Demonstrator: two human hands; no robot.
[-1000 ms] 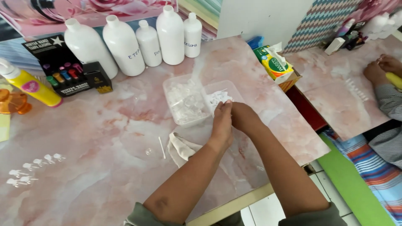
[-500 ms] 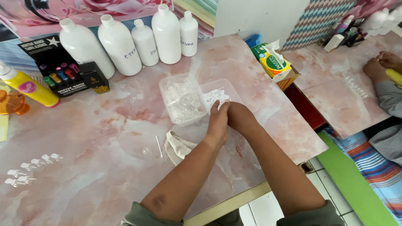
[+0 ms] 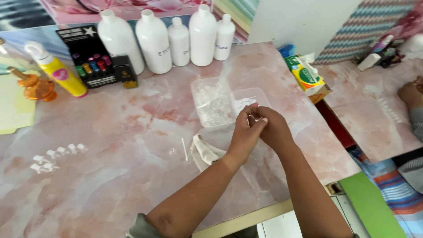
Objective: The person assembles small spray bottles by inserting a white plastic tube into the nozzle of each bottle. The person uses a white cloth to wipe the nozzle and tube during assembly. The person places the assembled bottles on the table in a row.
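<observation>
Both hands meet above the counter [image 3: 110,185], just in front of the clear tray [image 3: 212,105] and its lid [image 3: 251,96]. My left hand [image 3: 243,134] and right hand [image 3: 272,128] touch at the fingertips, fingers pressed together and pinching a tiny pale piece [image 3: 252,115] between them. It is too small to make out; likely one of the clear bits from the tray, though I cannot tell for sure. Held up close to the tray, I judge, so a drop lands among the rest.

The tray holds a heap of small glassy, colourless bits, heaped to the near side. A crumpled cloth [image 3: 205,150] lies just below my left wrist, within reach for wiping. A thin white stick [image 3: 184,149] and a clear bead [image 3: 171,151] lie just left of the cloth.

Small white pieces [image 3: 55,155] lie in rows well apart at the left, perhaps set aside in order. Five white bottles [image 3: 169,39] stand upright along the back edge, beside a black box [image 3: 90,59] of coloured vials and a yellow bottle [image 3: 59,72]. Another person's hand [image 3: 410,92] rests on the next counter.
</observation>
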